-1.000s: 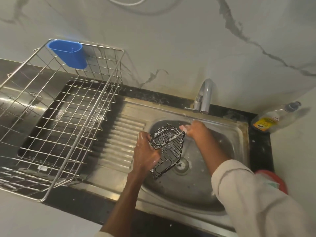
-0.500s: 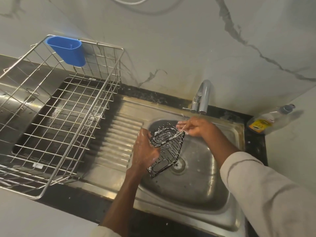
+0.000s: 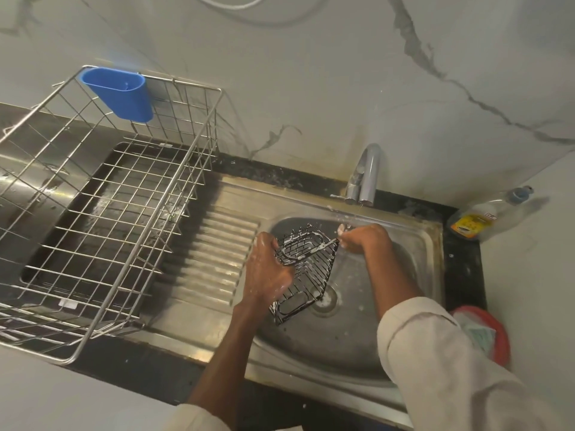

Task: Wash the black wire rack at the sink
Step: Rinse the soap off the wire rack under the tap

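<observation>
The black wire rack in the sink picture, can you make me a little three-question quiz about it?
1. True or false: the black wire rack lies flat on the sink bottom.
2. Which hand grips the rack's side?
3. What colour is the cup hanging on the big steel dish basket: A red, B blue, C green?

Key: 1 false, it is held tilted above the drain. 2 the left hand; the right hand is at its top corner under the tap. 3 B.

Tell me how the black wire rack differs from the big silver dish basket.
The black wire rack is small, dark and soapy, held tilted over the sink by the left hand; the silver dish basket is far larger, bright metal, standing flat on the counter beside the drainboard, with a blue cup hung on it. Both are open wire grids.
</observation>
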{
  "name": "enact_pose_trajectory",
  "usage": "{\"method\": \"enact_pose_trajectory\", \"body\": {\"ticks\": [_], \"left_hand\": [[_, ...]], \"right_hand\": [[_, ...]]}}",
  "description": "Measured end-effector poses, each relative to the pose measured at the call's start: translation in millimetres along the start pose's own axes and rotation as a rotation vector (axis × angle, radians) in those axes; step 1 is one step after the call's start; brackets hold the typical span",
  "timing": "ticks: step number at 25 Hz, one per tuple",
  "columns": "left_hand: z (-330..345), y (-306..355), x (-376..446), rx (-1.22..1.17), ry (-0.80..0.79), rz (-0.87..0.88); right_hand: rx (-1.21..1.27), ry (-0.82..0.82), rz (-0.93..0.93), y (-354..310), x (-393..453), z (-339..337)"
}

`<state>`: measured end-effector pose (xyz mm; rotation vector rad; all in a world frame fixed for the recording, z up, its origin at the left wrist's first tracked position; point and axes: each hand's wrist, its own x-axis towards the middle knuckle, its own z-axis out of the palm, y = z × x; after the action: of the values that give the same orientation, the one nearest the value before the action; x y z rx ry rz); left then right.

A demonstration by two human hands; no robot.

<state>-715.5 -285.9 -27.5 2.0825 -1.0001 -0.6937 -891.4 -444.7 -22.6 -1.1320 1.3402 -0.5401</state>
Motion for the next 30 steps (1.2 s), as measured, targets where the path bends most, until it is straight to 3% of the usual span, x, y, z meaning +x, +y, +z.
{"method": "enact_pose_trajectory", "body": {"ticks": [5, 6, 7, 9, 12, 14, 16, 17, 19, 23, 25, 27, 29, 30], "left_hand": [[4, 9, 3, 0.007, -0.011, 0.02], [4, 10, 6, 0.008, -0.018, 0.02], [4, 9, 8, 0.011, -0.025, 0.025], [3, 5, 16, 0.01, -0.036, 0.043], [-3, -1, 28, 0.019, -0.039, 0.038], [-6, -6, 33, 0.021, -0.043, 0.048], [-6, -11, 34, 0.028, -0.061, 0.063], [-5, -14, 35, 0.028, -0.068, 0.066], [-4, -15, 34, 0.025, -0.085, 0.07], [3, -10, 29, 0.01, -0.15, 0.14], [11, -12, 31, 0.007, -0.209, 0.14], [18, -9, 38, 0.011, -0.261, 0.143], [24, 0, 48, 0.014, -0.309, 0.152], [29, 4, 56, 0.01, -0.333, 0.169]], "right_hand": [[0.039, 0.092, -0.066, 2, -8, -5], [-0.031, 0.062, -0.032, -3, -2, 2], [-0.275, -0.016, 0.044, -15, 3, 10], [-0.616, 0.04, 0.198, -30, 22, 21], [-0.763, -0.046, 0.301, -42, 22, 24], [-0.485, -0.03, 0.236, -38, 24, 26], [0.044, 0.039, 0.361, -39, 37, 36], [0.189, 0.087, 0.404, -37, 45, 39], [-0.084, 0.173, 0.291, -34, 50, 47], [-0.743, 0.258, -0.186, -25, 36, 37], [-0.874, 0.262, -0.312, -25, 30, 26], [-0.739, 0.071, -0.293, -28, 18, 12], [-0.567, -0.239, -0.128, -24, 2, -8], [-0.619, -0.318, -0.109, -20, -5, -19]]}}
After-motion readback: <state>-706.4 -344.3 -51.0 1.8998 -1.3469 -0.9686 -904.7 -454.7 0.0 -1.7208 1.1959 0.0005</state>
